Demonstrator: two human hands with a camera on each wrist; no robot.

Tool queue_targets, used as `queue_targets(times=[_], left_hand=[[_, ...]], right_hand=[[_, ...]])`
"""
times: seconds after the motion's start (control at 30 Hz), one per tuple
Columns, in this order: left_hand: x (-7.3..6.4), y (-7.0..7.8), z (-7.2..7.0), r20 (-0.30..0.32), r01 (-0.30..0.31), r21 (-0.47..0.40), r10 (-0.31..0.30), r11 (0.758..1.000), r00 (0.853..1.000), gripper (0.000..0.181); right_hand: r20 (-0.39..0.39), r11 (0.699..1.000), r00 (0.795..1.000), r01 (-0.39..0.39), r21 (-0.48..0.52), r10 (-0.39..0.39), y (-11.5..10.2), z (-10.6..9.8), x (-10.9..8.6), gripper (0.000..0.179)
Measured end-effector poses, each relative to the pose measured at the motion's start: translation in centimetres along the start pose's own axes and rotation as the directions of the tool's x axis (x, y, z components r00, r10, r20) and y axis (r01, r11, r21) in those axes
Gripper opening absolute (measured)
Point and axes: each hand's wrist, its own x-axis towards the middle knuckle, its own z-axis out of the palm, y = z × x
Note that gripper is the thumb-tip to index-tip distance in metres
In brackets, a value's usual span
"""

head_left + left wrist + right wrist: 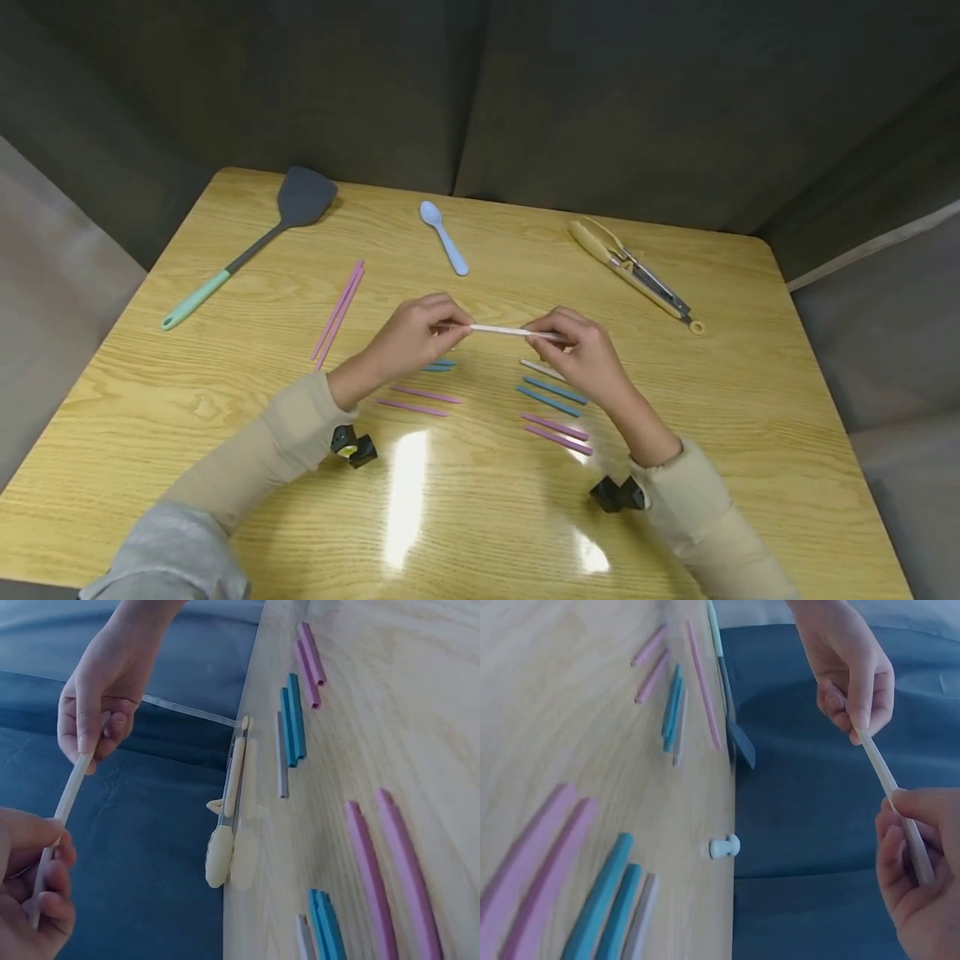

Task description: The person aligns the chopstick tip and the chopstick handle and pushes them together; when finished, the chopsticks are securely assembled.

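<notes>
Above the table, both hands pinch a thin white chopstick (498,330). My left hand (420,333) holds its left end between thumb and fingers. On the other end, my right hand (581,346) has a similar pinch. Whether it is one piece or two joined halves I cannot tell. Below the right hand lie short stick pieces: a white piece (543,369), two blue pieces (547,402) and two pink pieces (557,434). Under the left hand are blue pieces (442,366) and pink pieces (420,407); a white piece (680,727) beside them shows in the right wrist view.
Two long pink chopsticks (339,312) lie left of the hands. Farther back are a dark spatula (303,197) with a green handle, a light blue spoon (447,242) and yellow-tipped tongs (630,271). A dark curtain (465,100) hangs behind the wooden table (712,375).
</notes>
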Motion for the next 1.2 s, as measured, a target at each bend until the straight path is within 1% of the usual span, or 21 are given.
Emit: queue_targets(times=[0.13, 0.2, 0.27, 0.33, 0.4, 0.47, 0.57, 0.67, 0.73, 0.77, 0.83, 0.97, 1.07, 1.2], left_hand=[[0.1, 0.1, -0.2, 0.016, 0.010, 0.040, -0.011, 0.999, 1.000, 0.005], [0.2, 0.1, -0.2, 0.031, 0.013, 0.095, -0.016, 0.995, 0.999, 0.006], [0.2, 0.1, -0.3, 0.045, 0.021, 0.172, -0.029, 0.985, 0.999, 0.006], [0.2, 0.2, -0.3, 0.059, 0.031, 0.251, -0.047, 0.967, 0.997, 0.007], [0.2, 0.3, -0.4, 0.071, 0.044, 0.310, -0.069, 0.950, 0.995, 0.007], [0.2, 0.2, -0.5, 0.081, 0.060, 0.335, -0.093, 0.940, 0.992, 0.007], [0.0, 0.0, -0.8, 0.083, 0.080, 0.360, -0.118, 0.930, 0.990, 0.007], [-0.4, -0.6, -1.4, 0.064, 0.115, 0.385, -0.150, 0.916, 0.987, 0.007], [-0.9, -1.1, -2.0, 0.039, 0.162, 0.387, -0.191, 0.908, 0.981, 0.008], [-1.1, -1.5, -2.4, 0.025, 0.191, 0.378, -0.216, 0.906, 0.976, 0.009], [-1.7, -2.1, -3.1, -0.002, 0.258, 0.346, -0.274, 0.902, 0.962, 0.010], [-2.6, -3.6, -4.5, -0.061, 0.388, 0.265, -0.386, 0.883, 0.920, 0.011], [-3.3, -4.5, -5.6, -0.095, 0.464, 0.231, -0.455, 0.855, 0.885, 0.012], [-4.4, -5.7, -7.0, -0.128, 0.528, 0.240, -0.513, 0.814, 0.849, 0.016]], right_hand=[[0.023, 1.000, 0.999, -0.022, -0.003, 0.022, 0.4, -0.3, 0.2, 0.009], [0.031, 0.999, 0.999, -0.036, -0.009, 0.036, 0.5, -0.4, 0.2, 0.010], [0.041, 0.999, 0.998, -0.050, -0.019, 0.051, 0.6, -0.4, 0.2, 0.011], [0.050, 0.998, 0.996, -0.068, -0.018, 0.068, 0.8, -0.3, 0.1, 0.013], [0.054, 0.996, 0.995, -0.088, -0.017, 0.089, 1.1, -0.2, 0.0, 0.013], [0.043, 0.993, 0.992, -0.121, -0.014, 0.122, 1.2, -0.1, -0.1, 0.015], [0.016, 0.983, 0.984, -0.177, -0.038, 0.178, 1.5, -0.3, -0.2, 0.020], [0.011, 0.971, 0.973, -0.229, -0.066, 0.230, 1.9, -0.7, -0.4, 0.026], [0.035, 0.964, 0.967, -0.249, -0.099, 0.253, 2.4, -0.9, -0.6, 0.026], [0.055, 0.961, 0.965, -0.250, -0.122, 0.258, 2.8, -1.0, -0.8, 0.025], [0.106, 0.954, 0.958, -0.246, -0.173, 0.266, 3.6, -1.0, -1.2, 0.023], [0.217, 0.939, 0.936, -0.215, -0.270, 0.276, 5.5, -0.9, -2.3, 0.019], [0.270, 0.931, 0.918, -0.203, -0.304, 0.289, 6.6, -0.6, -2.9, 0.018], [0.310, 0.925, 0.903, -0.193, -0.328, 0.298, 7.6, 0.0, -3.4, 0.019]])
